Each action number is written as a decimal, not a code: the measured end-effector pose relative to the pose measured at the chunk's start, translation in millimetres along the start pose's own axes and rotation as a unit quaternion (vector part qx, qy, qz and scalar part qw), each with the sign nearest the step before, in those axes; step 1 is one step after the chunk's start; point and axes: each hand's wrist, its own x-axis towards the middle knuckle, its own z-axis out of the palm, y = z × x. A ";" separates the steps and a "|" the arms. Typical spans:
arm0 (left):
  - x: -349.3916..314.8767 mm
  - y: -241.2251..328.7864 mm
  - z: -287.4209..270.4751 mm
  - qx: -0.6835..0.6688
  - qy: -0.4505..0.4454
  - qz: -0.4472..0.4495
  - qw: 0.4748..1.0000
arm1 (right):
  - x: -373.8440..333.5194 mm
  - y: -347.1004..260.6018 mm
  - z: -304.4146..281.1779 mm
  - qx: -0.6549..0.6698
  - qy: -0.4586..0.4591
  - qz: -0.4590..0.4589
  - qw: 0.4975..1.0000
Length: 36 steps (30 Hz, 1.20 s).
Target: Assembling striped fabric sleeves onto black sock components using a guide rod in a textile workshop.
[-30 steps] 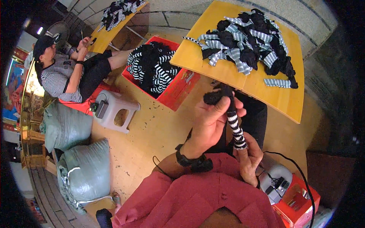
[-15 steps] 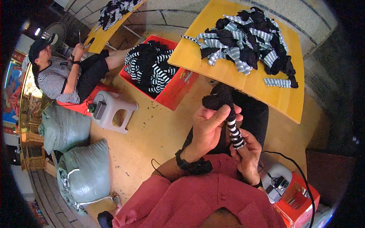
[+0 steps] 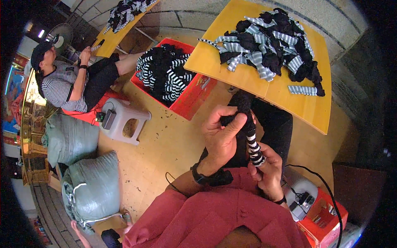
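A knitted tube [image 3: 253,145], like a sock or sleeve, hangs between my hands above my lap. It has black and white stripes at its lower end and a bunched black part at its upper end. My left hand [image 3: 223,134] pinches the black part between thumb and fingers. Lower down, my right hand [image 3: 269,169] is closed around the striped end. Some of its fingers are hidden behind the knit. On the yellow table [image 3: 231,78] ahead lies a heap of similar knitted pieces [image 3: 269,45], black with grey and white stripes.
Left of the table stands a red crate [image 3: 191,101] full of striped knits. A co-worker [image 3: 62,78] sits at another yellow table [image 3: 111,43]. Nearby are a grey plastic stool [image 3: 124,118] and stuffed green sacks [image 3: 93,186]. A red crate [image 3: 326,219] and black cable [image 3: 326,188] are at my right.
My left hand has shifted slightly left and its grip on the black part has changed. The striped end and my right hand have moved slightly lower. A limb now shows at the lower left.
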 end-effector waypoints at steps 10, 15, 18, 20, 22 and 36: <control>7.3 6.6 -2.4 0.121 0.103 0.054 0.986 | -1.3 14.9 -12.0 -0.341 0.056 -0.200 0.917; 4.5 12.2 6.9 0.206 0.090 0.094 0.970 | -3.8 18.9 -9.4 -0.436 0.089 -0.294 0.846; -8.0 10.0 1.7 0.197 0.000 0.125 0.972 | -2.8 19.7 -16.2 -0.367 0.051 -0.221 0.902; -8.8 12.2 -6.3 0.118 -0.074 0.142 0.980 | -5.2 13.0 -12.4 -0.253 0.032 -0.158 0.954; -2.6 19.6 -13.8 0.111 0.023 0.084 0.990 | -9.4 4.3 -8.3 -0.119 0.026 -0.052 0.991; 17.2 22.7 8.0 -0.053 0.021 -0.063 0.996 | -14.2 26.6 -16.3 -0.271 0.050 -0.126 0.953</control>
